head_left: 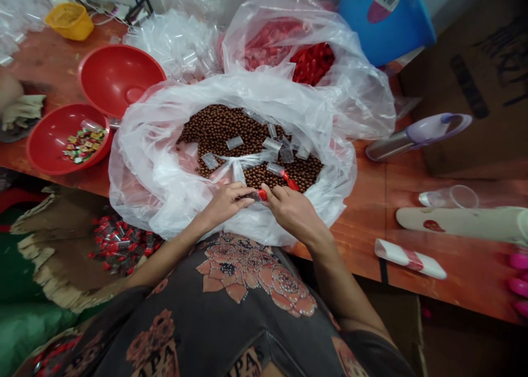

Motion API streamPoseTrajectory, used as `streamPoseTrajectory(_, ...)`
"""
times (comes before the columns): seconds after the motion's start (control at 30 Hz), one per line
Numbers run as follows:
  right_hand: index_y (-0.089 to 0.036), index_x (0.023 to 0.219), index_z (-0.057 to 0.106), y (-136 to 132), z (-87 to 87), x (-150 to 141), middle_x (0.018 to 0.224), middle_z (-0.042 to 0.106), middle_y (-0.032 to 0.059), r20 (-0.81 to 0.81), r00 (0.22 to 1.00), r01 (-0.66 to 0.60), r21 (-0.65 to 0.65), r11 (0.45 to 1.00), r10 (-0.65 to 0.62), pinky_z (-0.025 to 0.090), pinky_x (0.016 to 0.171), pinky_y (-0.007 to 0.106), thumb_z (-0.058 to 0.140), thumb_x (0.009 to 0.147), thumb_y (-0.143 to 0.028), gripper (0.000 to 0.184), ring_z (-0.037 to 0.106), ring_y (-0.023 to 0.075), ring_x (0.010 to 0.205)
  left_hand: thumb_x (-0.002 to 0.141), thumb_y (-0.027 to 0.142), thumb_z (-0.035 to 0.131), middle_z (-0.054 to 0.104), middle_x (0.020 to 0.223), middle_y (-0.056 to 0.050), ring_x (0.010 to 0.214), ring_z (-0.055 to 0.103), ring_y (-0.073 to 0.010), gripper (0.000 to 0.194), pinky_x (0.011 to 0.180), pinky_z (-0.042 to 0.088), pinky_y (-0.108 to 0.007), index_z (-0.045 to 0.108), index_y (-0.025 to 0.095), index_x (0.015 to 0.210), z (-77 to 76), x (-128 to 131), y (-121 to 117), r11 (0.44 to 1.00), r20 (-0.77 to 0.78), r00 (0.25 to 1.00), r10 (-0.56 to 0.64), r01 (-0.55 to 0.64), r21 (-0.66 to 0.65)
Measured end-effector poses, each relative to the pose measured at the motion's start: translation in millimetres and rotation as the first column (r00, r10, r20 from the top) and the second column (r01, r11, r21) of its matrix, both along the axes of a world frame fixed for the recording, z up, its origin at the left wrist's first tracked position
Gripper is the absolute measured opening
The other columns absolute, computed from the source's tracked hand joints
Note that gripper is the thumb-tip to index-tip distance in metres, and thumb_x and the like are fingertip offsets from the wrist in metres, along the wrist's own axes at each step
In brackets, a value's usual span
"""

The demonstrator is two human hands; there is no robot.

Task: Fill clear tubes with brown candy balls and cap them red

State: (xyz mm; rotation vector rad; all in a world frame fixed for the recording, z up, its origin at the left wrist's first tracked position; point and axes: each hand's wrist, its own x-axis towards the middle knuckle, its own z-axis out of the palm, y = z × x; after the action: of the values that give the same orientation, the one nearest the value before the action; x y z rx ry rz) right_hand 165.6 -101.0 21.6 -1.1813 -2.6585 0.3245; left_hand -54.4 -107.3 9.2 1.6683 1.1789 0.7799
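My left hand (229, 203) is closed round a small clear plastic tube (253, 196) at the near edge of a white plastic bag (144, 162). My right hand (291, 209) pinches the red cap (263, 194) at the tube's right end. What the tube contains is too small to tell. Brown round balls (220, 125) fill the opened bag beyond my hands. Several clear empty tubes (235, 142) lie on the balls, and one clear tube (275, 169) with a red piece (291, 181) at its end rests just past my right hand.
Two red bowls (121, 71) stand at the left, one holding small colourful pieces (84, 145). Behind are a bag of red parts (313, 63) and a pile of clear tubes (177, 41). A flask (391, 140) lies right. Capped tubes (119, 245) fill a carton below left.
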Motion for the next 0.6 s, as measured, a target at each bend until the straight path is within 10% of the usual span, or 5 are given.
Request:
streamPoseTrajectory(0.23,-0.011,0.129,0.053,-5,-20.4,-18,0.104,0.066,0.0185,-0.090,0.990,0.120,0.081,0.990,-0.112,0.049,0.078,0.041,0.056,0.088,-0.060,0.064,0.061,0.0307,0.094,0.080,0.042,0.070,0.071,0.098,-0.009,0.087,0.064,-0.0183,0.033,0.080,0.051,-0.033,0.070,0.015,0.099,-4.0,13,-3,0.963,0.209,0.965,0.159,-0.105,-0.246)
streamPoseTrajectory(0.4,-0.011,0.116,0.059,-7,-27.9,-25,0.094,0.068,0.0146,-0.115,0.993,0.055,0.124,0.991,-0.040,0.049,0.075,0.038,0.057,0.086,-0.055,0.053,0.062,0.0280,0.087,0.084,0.074,0.046,0.065,0.067,-0.004,0.057,0.061,-0.0152,0.061,0.055,0.048,-0.028,0.061,0.017,0.101,-13.8,23,1,0.793,0.353,0.869,0.347,-0.071,-0.605)
streamPoseTrajectory(0.6,-0.009,0.109,0.061,-4,-24.6,-32,0.088,0.070,0.0139,-0.130,0.992,0.023,0.154,0.988,-0.003,0.049,0.071,0.036,0.060,0.078,-0.046,0.049,0.063,0.0266,0.080,0.088,0.056,0.053,0.054,0.055,0.002,0.045,0.050,-0.0105,0.045,0.042,0.037,-0.020,0.060,0.017,0.109,-7.7,36,-2,0.686,0.427,0.771,0.473,-0.018,-0.727)
